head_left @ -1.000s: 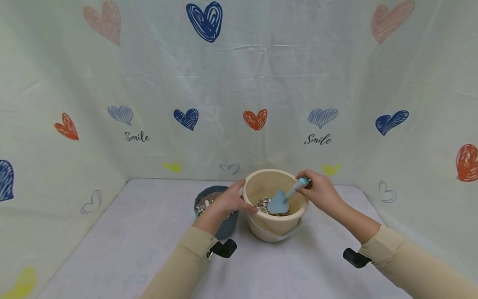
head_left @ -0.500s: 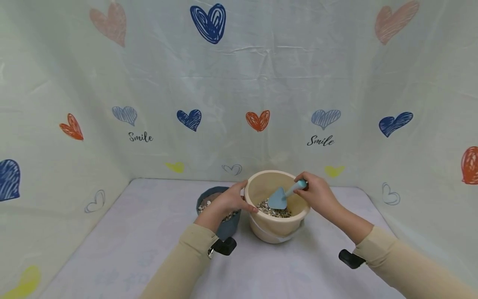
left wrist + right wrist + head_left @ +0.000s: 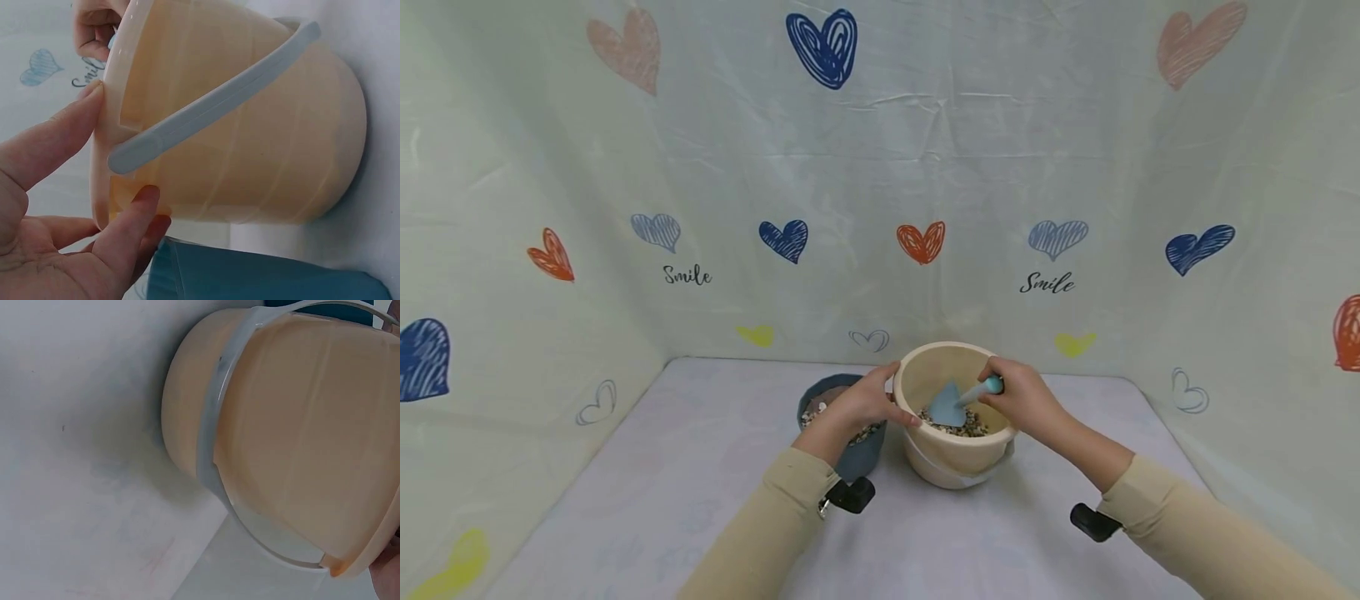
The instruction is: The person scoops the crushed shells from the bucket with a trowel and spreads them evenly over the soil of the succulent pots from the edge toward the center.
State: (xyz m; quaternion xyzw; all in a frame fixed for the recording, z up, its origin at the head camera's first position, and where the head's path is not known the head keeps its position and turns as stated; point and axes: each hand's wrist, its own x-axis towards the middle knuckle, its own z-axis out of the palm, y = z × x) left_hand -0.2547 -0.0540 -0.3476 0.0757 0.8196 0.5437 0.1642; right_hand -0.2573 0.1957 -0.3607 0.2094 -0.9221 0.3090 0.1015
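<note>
Fingers (image 3: 128, 231) of the left hand (image 3: 867, 402) gripped the bucket (image 3: 958, 452), likely steadying it while the right hand (image 3: 1021, 396) pinched the trowel (image 3: 951, 405) inside.

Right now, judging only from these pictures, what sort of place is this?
Probably a makeshift indoor filming booth: a heart-printed backdrop stands behind and on both sides of a pale table, and a pair of black wrist cameras suggests recording.

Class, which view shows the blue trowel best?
The head view: the trowel shows both blade and handle. The left wrist view shows only a blue sliver, probably its handle; the right wrist view shows none.
</note>
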